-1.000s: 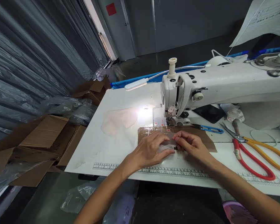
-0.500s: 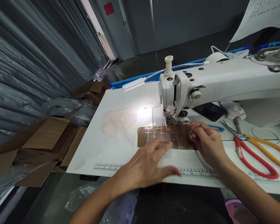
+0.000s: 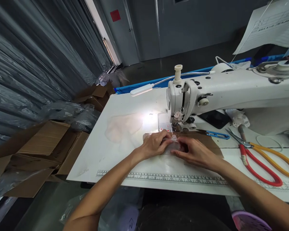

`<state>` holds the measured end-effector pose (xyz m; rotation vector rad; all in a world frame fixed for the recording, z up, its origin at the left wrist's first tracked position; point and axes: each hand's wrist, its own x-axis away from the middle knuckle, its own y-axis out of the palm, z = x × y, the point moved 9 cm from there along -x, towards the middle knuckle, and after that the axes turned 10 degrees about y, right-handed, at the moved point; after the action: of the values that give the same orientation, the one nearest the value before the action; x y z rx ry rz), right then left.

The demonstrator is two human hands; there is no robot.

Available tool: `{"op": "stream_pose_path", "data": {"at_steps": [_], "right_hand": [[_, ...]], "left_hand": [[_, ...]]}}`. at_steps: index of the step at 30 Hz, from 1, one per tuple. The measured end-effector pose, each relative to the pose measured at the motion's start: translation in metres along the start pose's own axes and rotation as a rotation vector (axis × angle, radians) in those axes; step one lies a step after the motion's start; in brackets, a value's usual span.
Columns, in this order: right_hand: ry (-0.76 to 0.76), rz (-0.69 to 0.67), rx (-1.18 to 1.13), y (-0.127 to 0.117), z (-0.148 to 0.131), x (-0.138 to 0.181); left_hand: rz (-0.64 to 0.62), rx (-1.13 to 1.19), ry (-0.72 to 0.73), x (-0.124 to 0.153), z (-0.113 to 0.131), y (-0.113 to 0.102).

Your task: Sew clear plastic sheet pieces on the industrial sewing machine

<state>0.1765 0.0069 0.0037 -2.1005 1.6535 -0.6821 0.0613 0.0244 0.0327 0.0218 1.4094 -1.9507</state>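
In front of the sewing machine's needle area, my left hand (image 3: 156,143) is closed in a pinch on a small piece of sheer white fabric (image 3: 174,138). My right hand (image 3: 195,150) meets it from the other side, thumb and fingers closed on the same fabric. Both hands lie over a brown tape-covered strip (image 3: 208,143), whose middle they hide. The sewing machine (image 3: 183,102) stands just behind, its presser foot close to the fingertips. Blue thread snips (image 3: 216,134) lie beyond my right hand.
Scissors with red and orange handles (image 3: 262,160) lie to the right. A printed ruler (image 3: 168,177) runs along the table's front edge. A lamp (image 3: 142,89) lights pale sheer fabric (image 3: 122,126) on the left. Cardboard boxes (image 3: 45,138) stand beside the table.
My left hand has moved up from the table front to the fabric and closed. My right hand has come left from the strip's right end to meet it. The view has shifted slightly.
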Motion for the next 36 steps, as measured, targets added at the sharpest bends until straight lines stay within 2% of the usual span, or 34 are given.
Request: {"op": "stream_pose_path", "data": {"at_steps": [4,7,10,12,15,18,21,24,26,28,30,33,36], "right_hand": [[0.011,-0.018,0.011,-0.003,0.001,-0.005],[0.090,-0.043,-0.063,-0.006,0.015,-0.004],[0.126,-0.010,-0.123,-0.007,0.023,-0.004],[0.125,0.017,-0.139,-0.006,0.024,-0.006],[0.118,-0.002,-0.132,-0.005,0.022,-0.006],[0.160,-0.102,-0.237,-0.007,0.025,0.003],[0.200,-0.138,-0.503,-0.019,0.031,0.018],[0.219,-0.017,-0.668,-0.032,0.040,0.028],[0.234,0.072,-0.711,-0.034,0.043,0.030],[0.215,0.122,-0.750,-0.030,0.040,0.029],[0.154,0.129,-0.825,-0.024,0.030,0.027],[0.072,0.126,-0.963,-0.011,0.017,0.027],[0.091,0.191,-1.019,0.003,0.020,0.034]], "left_hand": [[0.006,-0.066,0.045,0.000,-0.015,-0.009],[0.006,-0.309,0.017,0.000,-0.024,-0.019],[0.079,-0.482,0.026,-0.001,-0.012,-0.027],[0.077,-0.346,0.085,-0.001,0.005,-0.018],[-0.057,-0.091,0.141,0.002,0.022,0.008],[-0.110,-0.113,0.054,0.007,0.017,0.017],[-0.046,-0.202,-0.037,0.011,0.007,0.009],[0.122,-0.186,-0.036,0.012,0.011,-0.006],[0.175,-0.067,0.046,0.012,0.021,-0.007],[0.123,0.076,0.148,0.010,0.031,0.000],[0.058,0.139,0.180,0.010,0.035,0.009],[0.080,0.096,0.099,0.011,0.025,0.013],[0.114,0.024,0.071,0.012,0.022,0.014]]}}
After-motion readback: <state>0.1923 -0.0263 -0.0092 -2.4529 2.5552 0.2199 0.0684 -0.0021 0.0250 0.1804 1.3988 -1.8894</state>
